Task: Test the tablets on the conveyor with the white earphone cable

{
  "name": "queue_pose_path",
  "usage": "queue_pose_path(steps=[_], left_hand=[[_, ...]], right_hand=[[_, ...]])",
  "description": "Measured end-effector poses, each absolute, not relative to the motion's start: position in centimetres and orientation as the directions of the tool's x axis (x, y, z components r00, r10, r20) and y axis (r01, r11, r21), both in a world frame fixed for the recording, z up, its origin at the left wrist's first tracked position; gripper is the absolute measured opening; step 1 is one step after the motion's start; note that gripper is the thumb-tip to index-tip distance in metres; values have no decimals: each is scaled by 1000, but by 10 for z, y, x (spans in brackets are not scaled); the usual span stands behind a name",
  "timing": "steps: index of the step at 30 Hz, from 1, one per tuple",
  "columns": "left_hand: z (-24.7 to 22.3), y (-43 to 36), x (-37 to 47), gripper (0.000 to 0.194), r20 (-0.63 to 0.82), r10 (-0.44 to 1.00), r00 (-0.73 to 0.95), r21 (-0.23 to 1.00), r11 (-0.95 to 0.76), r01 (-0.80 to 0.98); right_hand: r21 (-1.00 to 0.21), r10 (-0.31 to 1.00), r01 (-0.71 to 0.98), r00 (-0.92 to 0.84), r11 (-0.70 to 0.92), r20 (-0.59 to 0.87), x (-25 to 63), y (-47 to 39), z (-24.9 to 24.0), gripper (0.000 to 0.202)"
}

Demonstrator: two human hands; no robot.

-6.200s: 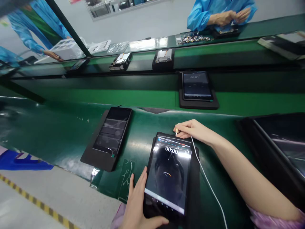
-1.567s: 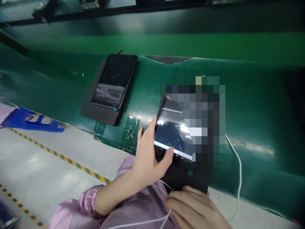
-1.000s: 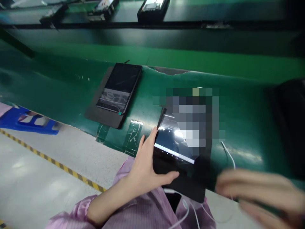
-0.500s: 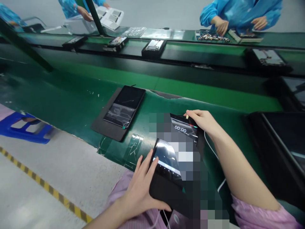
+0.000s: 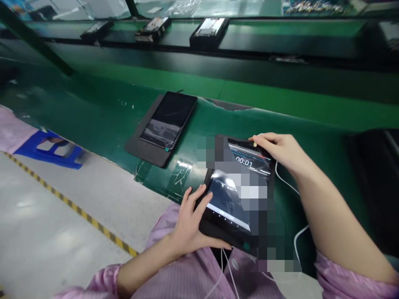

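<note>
A lit tablet lies tilted in front of me with a timer reading 00:01 near its top; a blurred patch covers much of its right side. My left hand grips its lower left corner, fingers over the screen's edge and thumb along the bottom. At the tablet's top edge, my right hand pinches a small pale plug. A white cable comes out from under that hand and runs down beside the wrist.
A second, dark tablet rests on a grey-black pad to the left. Beyond, several devices in black holders sit on the conveyor line. A large black object stands at right. A blue stool is lower left.
My view has tilted down, so the workers opposite have left the picture. The timer went from 00:00 to 00:01. Both hands keep their places on the tablet.
</note>
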State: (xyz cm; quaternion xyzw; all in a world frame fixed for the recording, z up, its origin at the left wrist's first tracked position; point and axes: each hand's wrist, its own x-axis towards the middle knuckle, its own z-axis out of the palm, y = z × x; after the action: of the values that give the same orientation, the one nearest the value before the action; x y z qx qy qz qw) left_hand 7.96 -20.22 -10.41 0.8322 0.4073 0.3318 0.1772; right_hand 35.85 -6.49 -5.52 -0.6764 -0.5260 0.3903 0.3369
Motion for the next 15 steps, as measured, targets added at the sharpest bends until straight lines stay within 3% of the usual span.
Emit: queue_pose_path(steps=[5, 15], left_hand=[[-102, -202, 81, 122, 379, 807, 453, 585, -588, 558], [-99, -202, 81, 119, 328, 819, 471, 581, -568, 582]], right_hand=[[-869, 955, 403, 188, -286, -227, 353, -68, -48, 26], [-866, 949, 393, 193, -309, -251, 352, -70, -47, 23]])
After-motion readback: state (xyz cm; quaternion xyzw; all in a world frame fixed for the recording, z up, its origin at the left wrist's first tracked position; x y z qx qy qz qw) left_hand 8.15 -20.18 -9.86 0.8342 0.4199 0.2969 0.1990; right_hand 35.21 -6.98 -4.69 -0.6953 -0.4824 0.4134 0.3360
